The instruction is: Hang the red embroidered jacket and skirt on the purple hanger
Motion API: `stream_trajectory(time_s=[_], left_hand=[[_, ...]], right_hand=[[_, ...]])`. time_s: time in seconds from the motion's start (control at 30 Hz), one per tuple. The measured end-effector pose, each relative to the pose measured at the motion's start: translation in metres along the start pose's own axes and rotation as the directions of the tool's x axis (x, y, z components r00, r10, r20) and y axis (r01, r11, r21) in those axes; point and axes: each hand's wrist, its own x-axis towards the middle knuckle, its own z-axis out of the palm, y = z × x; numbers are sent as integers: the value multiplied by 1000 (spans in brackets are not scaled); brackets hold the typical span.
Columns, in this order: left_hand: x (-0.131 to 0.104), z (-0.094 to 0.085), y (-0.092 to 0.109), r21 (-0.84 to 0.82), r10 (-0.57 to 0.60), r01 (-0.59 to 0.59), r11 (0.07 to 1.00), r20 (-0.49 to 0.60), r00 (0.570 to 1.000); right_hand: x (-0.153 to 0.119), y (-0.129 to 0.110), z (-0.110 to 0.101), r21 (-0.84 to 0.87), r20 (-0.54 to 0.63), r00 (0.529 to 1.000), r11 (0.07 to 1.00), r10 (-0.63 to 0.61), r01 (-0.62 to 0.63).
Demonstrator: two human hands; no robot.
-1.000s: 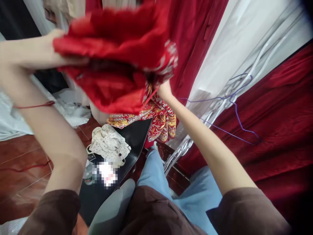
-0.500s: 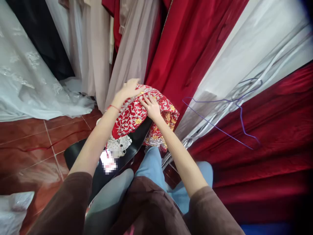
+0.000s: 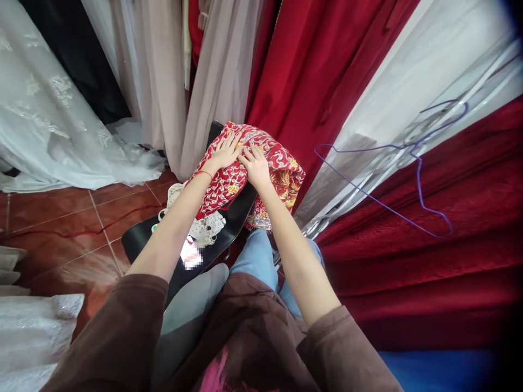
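Spread and apparently gripping nothing, your left hand [image 3: 224,154] and right hand [image 3: 257,169] seem to smooth the patterned cloth [image 3: 223,191]; next calls for light strokes.

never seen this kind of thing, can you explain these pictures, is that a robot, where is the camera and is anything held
No robot: this is a person in a brown top, and every picture comes from one camera worn on the head, looking forward and down. The left hand and right hand lie spread on a red cloth patterned in silver and gold; neither seems to grip it. That cloth drapes over a glossy black surface, beside a white cloth with dark dots.
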Motion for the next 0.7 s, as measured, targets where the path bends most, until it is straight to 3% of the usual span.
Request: stream_trajectory(time_s=[0.47,0.7], left_hand=[[4,8,-14,-63,6,-6,998,10,1000],[6,1,-17,-39,-31,35,999,94,995]], right_hand=[[11,-20,-26,-154,180,982,987,64,-36],[35,-29,-54,-147,348,919,979,184,-140]])
